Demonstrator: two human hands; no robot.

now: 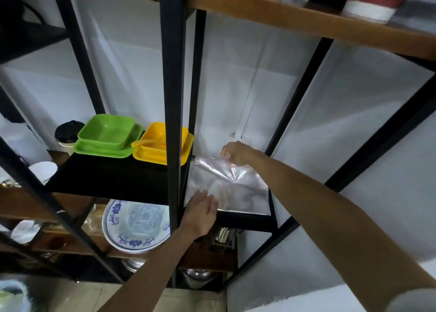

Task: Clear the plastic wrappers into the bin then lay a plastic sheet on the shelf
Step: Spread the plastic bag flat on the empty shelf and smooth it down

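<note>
Both hands on the sheet (226, 189) now: left hand (200, 213) flat, pinning the front, right hand (234, 153) pinching the back edge, so pull taut, smooth wrinkles outward across the shelf (247, 219).

The single head-worn camera looked forward and down from close in front of a black metal-framed shelving unit (173, 99), with a wooden upper shelf board (306, 19) cutting across the top of the wide-angle view. Both bare forearms entered from the bottom edge. The shelf surface around the hands sat near the middle, and floor tiles (188, 300) showed below.
</note>
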